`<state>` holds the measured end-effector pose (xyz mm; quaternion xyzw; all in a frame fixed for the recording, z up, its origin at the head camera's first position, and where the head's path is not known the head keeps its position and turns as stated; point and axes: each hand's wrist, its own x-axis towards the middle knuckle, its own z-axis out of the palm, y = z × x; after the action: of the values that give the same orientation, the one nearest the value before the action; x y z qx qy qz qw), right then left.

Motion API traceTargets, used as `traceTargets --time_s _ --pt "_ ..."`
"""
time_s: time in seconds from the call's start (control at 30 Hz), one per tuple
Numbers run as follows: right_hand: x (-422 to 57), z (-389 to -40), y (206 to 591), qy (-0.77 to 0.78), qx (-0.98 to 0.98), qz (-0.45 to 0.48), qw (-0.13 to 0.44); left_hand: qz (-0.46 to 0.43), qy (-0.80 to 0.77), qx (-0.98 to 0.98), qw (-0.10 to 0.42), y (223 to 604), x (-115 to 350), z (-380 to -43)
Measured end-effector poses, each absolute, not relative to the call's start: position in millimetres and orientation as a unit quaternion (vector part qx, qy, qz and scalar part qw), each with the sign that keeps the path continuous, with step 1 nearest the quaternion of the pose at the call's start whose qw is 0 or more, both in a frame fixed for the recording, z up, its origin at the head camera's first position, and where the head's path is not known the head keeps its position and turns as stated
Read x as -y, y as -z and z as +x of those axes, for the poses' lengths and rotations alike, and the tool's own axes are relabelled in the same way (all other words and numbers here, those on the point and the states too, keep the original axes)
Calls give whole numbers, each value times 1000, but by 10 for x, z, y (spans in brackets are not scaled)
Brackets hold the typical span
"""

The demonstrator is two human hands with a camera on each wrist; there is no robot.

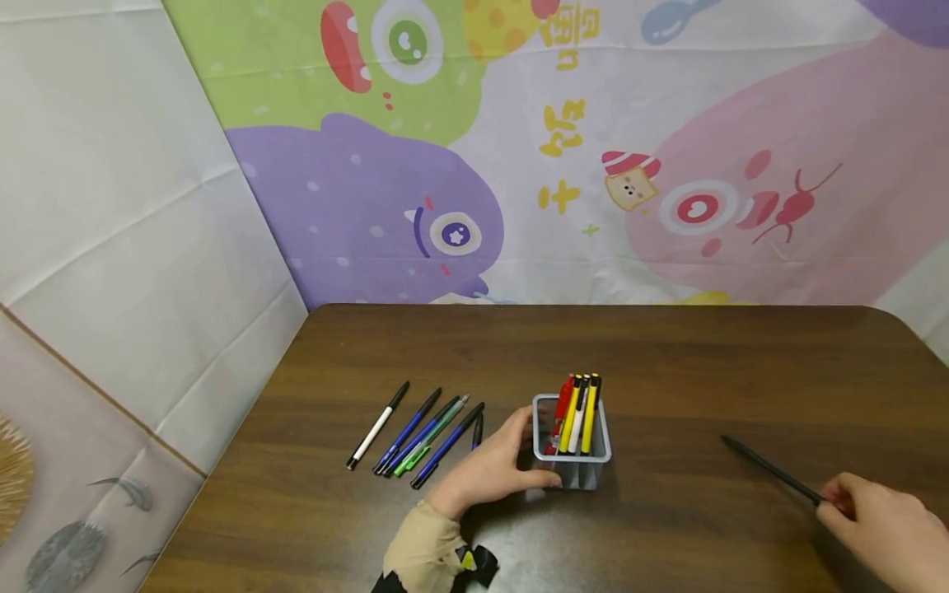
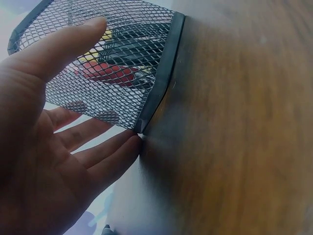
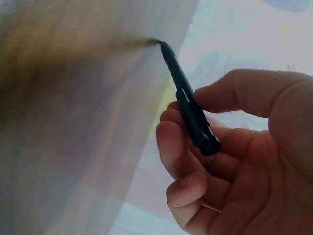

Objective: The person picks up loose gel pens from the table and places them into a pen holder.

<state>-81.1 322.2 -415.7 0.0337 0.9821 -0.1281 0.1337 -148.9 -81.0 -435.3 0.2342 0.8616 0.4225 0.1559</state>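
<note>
A black mesh pen holder [image 1: 582,474] stands upright on the table, with a red pen [image 1: 561,410] and several yellow and white pens [image 1: 588,424] leaning in it. My left hand [image 1: 492,471] holds its left side; in the left wrist view the thumb lies along one mesh wall [image 2: 63,93] and the fingers curl under another side. At the right, my right hand [image 1: 882,520] pinches a black pen [image 1: 771,468] near one end, thumb against fingers. The right wrist view shows that pen [image 3: 182,88] slanting away, its far tip right at the tabletop.
Left of the holder lie a white pen with a black cap [image 1: 378,429], several blue pens [image 1: 409,430] and a green pen [image 1: 437,435], roughly side by side. A dark pen [image 1: 478,429] is partly hidden by my left hand. A cartoon-printed cloth [image 1: 563,272] hangs behind the brown table [image 1: 667,354].
</note>
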Motion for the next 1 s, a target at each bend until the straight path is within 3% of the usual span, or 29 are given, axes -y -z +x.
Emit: traceTargets --time_s 0.23,0.53,1.0 --pt "-3107 -756 4035 145 -989 18 -13 229 -420 -863 159 4358 812 -1494" --pt "-2856 -653 3886 171 -946 -52 -272 232 -424 -861 158 4355 811 -1496" --pt "-2699 -659 3645 183 -918 -105 -335 236 -427 -859 155 4346 808 -1493"
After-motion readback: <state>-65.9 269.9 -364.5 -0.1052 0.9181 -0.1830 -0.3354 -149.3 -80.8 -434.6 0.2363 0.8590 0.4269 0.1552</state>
